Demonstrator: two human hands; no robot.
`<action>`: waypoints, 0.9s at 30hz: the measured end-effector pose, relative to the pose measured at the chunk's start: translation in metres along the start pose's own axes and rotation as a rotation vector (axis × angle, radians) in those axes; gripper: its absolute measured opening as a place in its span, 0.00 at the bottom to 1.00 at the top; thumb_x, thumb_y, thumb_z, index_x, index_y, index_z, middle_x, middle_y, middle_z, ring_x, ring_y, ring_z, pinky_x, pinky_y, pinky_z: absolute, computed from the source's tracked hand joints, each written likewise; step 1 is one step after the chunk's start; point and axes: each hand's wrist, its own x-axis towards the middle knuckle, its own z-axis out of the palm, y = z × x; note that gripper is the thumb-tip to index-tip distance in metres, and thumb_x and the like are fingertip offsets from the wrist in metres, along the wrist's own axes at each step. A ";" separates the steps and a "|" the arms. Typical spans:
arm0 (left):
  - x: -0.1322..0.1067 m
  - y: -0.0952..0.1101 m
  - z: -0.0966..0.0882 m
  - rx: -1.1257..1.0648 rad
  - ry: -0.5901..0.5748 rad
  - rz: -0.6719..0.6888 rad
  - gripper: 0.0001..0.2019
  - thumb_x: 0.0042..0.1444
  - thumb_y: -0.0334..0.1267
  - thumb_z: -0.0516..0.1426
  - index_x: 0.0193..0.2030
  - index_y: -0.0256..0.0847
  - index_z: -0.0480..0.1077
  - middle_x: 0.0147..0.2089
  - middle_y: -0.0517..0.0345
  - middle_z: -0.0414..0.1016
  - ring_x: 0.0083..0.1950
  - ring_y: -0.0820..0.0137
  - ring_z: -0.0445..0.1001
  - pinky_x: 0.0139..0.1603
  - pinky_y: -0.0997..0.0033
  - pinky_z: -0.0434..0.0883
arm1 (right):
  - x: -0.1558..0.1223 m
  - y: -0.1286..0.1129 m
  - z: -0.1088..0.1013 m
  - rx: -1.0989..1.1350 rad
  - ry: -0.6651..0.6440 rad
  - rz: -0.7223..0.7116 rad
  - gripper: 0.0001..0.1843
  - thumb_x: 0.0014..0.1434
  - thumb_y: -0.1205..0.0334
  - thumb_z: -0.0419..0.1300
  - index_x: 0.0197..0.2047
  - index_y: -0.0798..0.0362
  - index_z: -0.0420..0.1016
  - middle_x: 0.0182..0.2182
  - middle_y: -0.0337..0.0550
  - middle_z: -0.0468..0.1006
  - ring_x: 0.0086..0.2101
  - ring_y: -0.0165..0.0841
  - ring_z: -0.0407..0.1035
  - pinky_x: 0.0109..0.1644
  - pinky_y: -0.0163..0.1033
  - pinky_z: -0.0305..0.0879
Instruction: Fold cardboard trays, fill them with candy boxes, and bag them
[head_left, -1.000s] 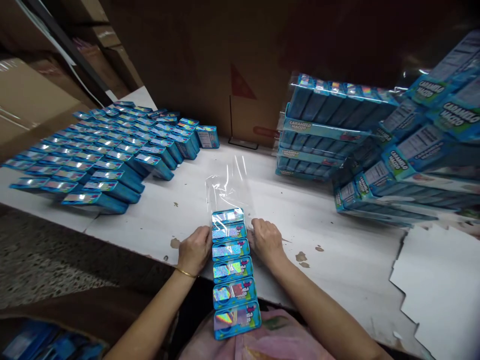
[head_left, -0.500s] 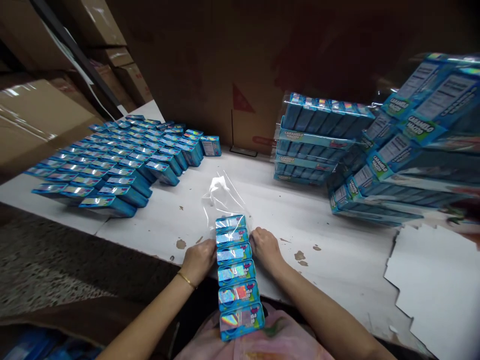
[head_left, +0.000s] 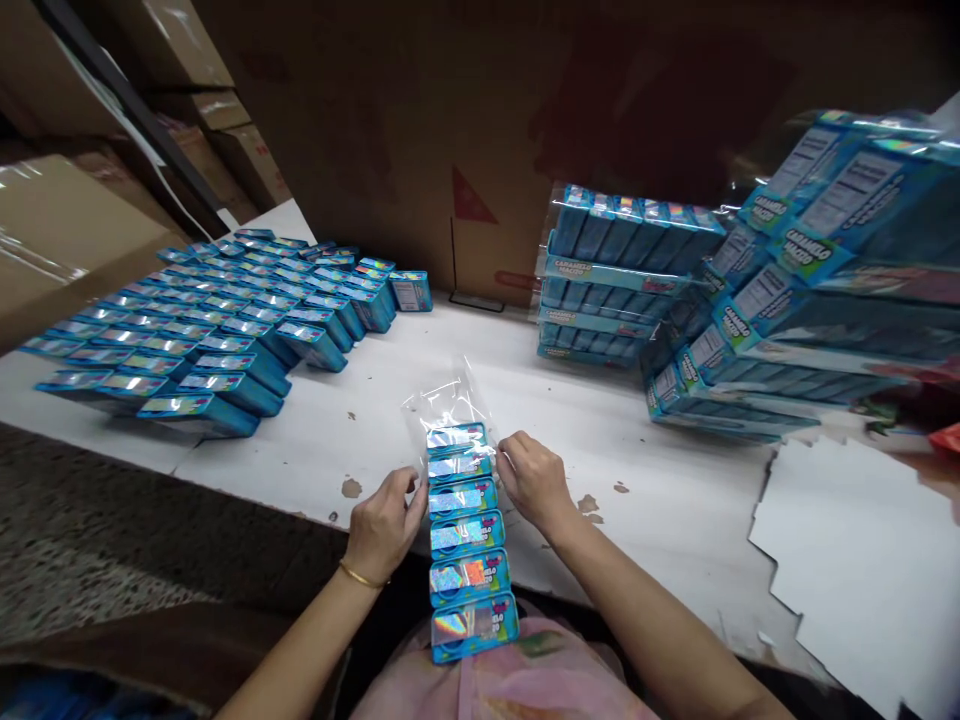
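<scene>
A row of several small blue boxes (head_left: pixel 465 540) with shiny holographic tops runs from the table edge toward my lap. A clear plastic bag (head_left: pixel 448 405) covers the far boxes of the row, its loose end lying on the white table (head_left: pixel 660 500). My left hand (head_left: pixel 384 522) pinches the bag's edge on the left side of the row. On the right side my right hand (head_left: pixel 531 478) pinches the opposite edge. Both hands are closed on the plastic.
Many loose blue boxes (head_left: pixel 202 335) lie in rows at the left. Wrapped packs of the same boxes (head_left: pixel 615 275) are stacked at the back right, with a taller leaning pile (head_left: pixel 810 300) beside them. White card sheets (head_left: pixel 862 560) lie at the right. Brown cartons (head_left: pixel 75 220) stand behind.
The bag has been drawn further along the row, over more boxes. Both hands have slid nearer to me along the row's sides.
</scene>
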 end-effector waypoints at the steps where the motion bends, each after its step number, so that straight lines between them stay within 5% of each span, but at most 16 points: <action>1: 0.000 0.000 -0.001 -0.018 0.033 0.044 0.06 0.57 0.37 0.48 0.39 0.40 0.62 0.32 0.57 0.71 0.30 0.72 0.71 0.29 0.75 0.64 | 0.002 0.001 -0.004 -0.020 0.002 -0.050 0.11 0.60 0.65 0.47 0.28 0.53 0.66 0.25 0.39 0.68 0.27 0.27 0.61 0.31 0.33 0.50; 8: -0.046 -0.007 -0.005 -0.118 0.077 0.280 0.17 0.53 0.28 0.52 0.50 0.43 0.59 0.42 0.50 0.72 0.43 0.66 0.71 0.42 0.67 0.68 | -0.044 0.009 -0.009 0.011 0.034 -0.425 0.09 0.58 0.66 0.48 0.30 0.53 0.67 0.22 0.39 0.65 0.26 0.29 0.56 0.31 0.38 0.47; 13: -0.044 -0.003 0.006 -0.124 0.045 0.172 0.11 0.56 0.31 0.49 0.46 0.42 0.60 0.41 0.51 0.71 0.42 0.67 0.70 0.42 0.68 0.67 | -0.058 0.003 0.014 -0.065 -0.005 -0.185 0.10 0.57 0.66 0.49 0.26 0.53 0.64 0.23 0.40 0.66 0.26 0.30 0.58 0.32 0.38 0.48; 18: -0.021 -0.001 0.021 0.017 -0.217 -0.119 0.09 0.58 0.39 0.45 0.34 0.40 0.62 0.29 0.57 0.69 0.30 0.69 0.70 0.27 0.73 0.63 | -0.050 0.006 0.037 -0.082 -0.129 0.072 0.08 0.57 0.63 0.51 0.27 0.53 0.65 0.26 0.40 0.69 0.28 0.30 0.61 0.33 0.35 0.50; 22: -0.028 -0.007 0.025 0.096 -0.340 -0.059 0.13 0.59 0.38 0.42 0.30 0.39 0.64 0.29 0.55 0.70 0.32 0.68 0.71 0.28 0.73 0.61 | -0.057 0.013 0.042 -0.052 -0.168 0.010 0.09 0.57 0.67 0.49 0.26 0.53 0.66 0.26 0.41 0.69 0.29 0.30 0.61 0.34 0.35 0.49; 27: -0.070 -0.005 0.015 0.094 -0.402 0.073 0.13 0.59 0.40 0.44 0.30 0.39 0.65 0.28 0.55 0.70 0.30 0.68 0.71 0.29 0.72 0.63 | -0.093 0.005 0.026 0.019 -0.199 -0.172 0.07 0.53 0.68 0.52 0.25 0.53 0.66 0.24 0.41 0.68 0.27 0.31 0.58 0.32 0.38 0.46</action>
